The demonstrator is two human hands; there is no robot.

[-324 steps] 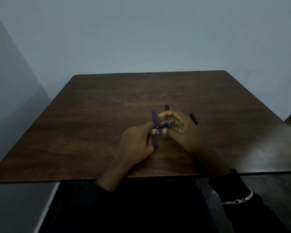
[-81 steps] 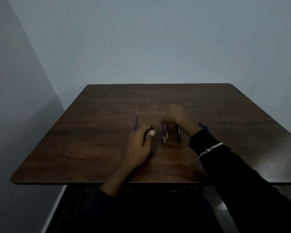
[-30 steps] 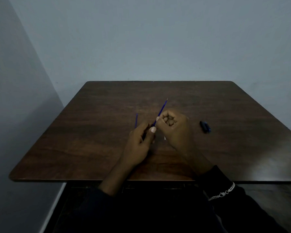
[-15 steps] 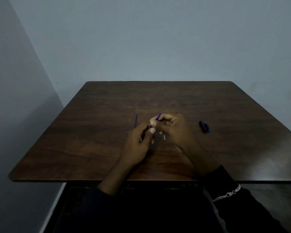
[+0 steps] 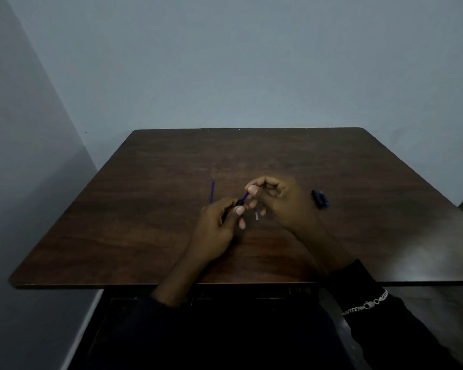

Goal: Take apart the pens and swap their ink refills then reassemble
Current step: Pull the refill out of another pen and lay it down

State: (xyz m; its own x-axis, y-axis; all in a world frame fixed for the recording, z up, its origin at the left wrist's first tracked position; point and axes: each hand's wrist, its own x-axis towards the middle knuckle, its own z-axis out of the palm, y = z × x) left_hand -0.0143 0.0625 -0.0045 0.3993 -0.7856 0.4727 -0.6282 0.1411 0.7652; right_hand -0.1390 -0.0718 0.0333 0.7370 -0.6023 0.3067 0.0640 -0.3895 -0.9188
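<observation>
My left hand point(image 5: 214, 231) grips a black pen barrel point(image 5: 237, 203) low over the middle of the dark wooden table point(image 5: 145, 236). My right hand point(image 5: 281, 201) pinches a thin blue ink refill point(image 5: 246, 195) whose lower end sits in the barrel's mouth; only a short length shows between the two hands. A second blue refill point(image 5: 212, 190) lies on the table just left of my left hand. A small pale pen part point(image 5: 256, 216) lies below my right fingers. A dark blue pen piece point(image 5: 320, 199) lies to the right of my right hand.
The table stands in a corner, with a grey wall behind it and another on the left. Its near edge runs just above my forearms. A silver bracelet point(image 5: 366, 305) sits on my right sleeve. A glare patch marks the table's right side.
The blue refill stood long and free above my right hand a second ago; now most of it is inside the black barrel, and my right hand has closed in toward my left.
</observation>
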